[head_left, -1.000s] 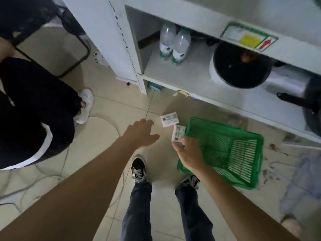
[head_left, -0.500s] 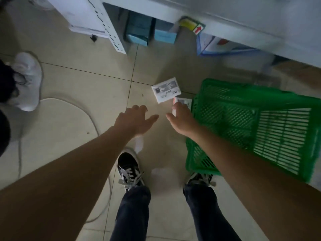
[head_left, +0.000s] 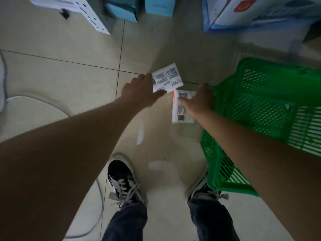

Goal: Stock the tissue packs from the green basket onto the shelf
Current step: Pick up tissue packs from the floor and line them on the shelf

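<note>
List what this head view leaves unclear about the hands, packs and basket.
- Left hand: thumb lies under the upper tissue pack; a closed grip is unconfirmed.
- Right hand covers part of the lower tissue pack; its grip is hidden.
- Green basket: right edge cropped.
- Pack print: blurred.
</note>
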### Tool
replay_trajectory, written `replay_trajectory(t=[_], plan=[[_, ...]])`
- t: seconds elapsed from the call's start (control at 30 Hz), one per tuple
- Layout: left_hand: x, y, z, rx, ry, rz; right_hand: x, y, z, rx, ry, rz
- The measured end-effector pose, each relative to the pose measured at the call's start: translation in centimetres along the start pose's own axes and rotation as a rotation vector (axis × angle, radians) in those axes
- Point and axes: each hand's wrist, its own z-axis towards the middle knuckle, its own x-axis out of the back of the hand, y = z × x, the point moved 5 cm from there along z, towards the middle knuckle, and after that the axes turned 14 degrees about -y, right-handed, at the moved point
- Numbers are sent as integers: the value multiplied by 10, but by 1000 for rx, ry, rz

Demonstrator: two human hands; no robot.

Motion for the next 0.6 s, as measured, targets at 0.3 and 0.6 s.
replay_trajectory(t=[0.3,0.6], plan=[[-11,-2,63,-66,5,18,-17,4,42,-116,-230,64],[-63,-34,41,86,105,-407,-24,16,49,-151,-266,104]])
